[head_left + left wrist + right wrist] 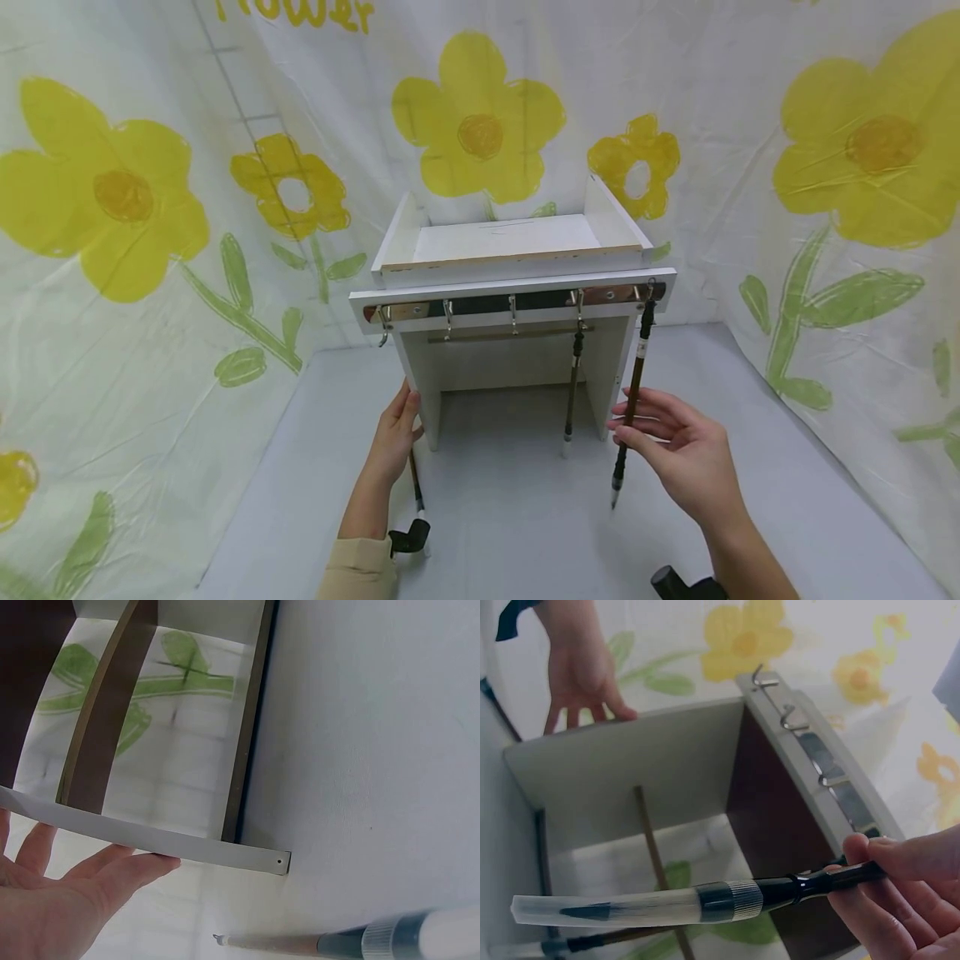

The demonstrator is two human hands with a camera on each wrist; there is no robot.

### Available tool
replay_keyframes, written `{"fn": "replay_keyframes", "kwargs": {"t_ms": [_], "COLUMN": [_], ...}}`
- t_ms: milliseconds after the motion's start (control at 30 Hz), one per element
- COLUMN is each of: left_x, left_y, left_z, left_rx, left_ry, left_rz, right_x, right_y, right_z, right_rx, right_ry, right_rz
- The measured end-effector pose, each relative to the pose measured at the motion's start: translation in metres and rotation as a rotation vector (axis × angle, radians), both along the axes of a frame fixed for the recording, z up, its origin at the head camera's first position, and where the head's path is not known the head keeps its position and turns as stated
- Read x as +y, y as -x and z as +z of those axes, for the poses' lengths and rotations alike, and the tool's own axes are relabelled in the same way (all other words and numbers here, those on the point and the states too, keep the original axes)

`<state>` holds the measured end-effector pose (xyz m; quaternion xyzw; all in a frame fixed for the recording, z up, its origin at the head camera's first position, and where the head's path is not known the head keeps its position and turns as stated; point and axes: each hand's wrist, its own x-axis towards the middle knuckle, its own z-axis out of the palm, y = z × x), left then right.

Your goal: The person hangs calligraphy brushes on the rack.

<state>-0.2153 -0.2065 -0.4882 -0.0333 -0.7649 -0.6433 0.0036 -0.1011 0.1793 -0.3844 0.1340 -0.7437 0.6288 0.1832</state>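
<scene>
My right hand (pixel 686 450) pinches the dark shaft of a calligraphy brush (pixel 637 367) between thumb and fingers. The brush hangs tip down, its top end at the rightmost hook. In the right wrist view a clear cap (pixel 532 910) covers its bristles. A second calligraphy brush (pixel 574 375) dangles from another hook to its left. My left hand (pixel 393 433) rests against the outer left side of a white shelf unit (pixel 510 271), its fingers fairly straight along the panel (pixel 172 844). A third brush (pixel 417 483) lies on the table beside my left wrist.
A metal rail (pixel 480 304) with several hooks (pixel 513 315) runs along the shelf's front edge. A wooden rod (pixel 502 335) spans the opening below it. The unit stands on a pale table (pixel 510 533), with a flower-painted sheet (pixel 360 150) behind and at both sides.
</scene>
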Motion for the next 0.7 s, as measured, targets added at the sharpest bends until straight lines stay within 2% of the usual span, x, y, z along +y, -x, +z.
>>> {"fn": "replay_keyframes", "kwargs": {"t_ms": [233, 700], "left_x": [0.000, -0.001], "left_y": [0.001, 0.002], "left_z": [-0.001, -0.002], "left_rx": [0.003, -0.004], "left_ry": [-0.012, -0.030], "left_rz": [-0.001, -0.004], "right_x": [-0.007, -0.019], "right_y": [0.000, 0.002], "right_z": [0.001, -0.002], "right_rx": [0.008, 0.040], "right_ry": [0.045, 0.004], "right_rz": [0.052, 0.110]}}
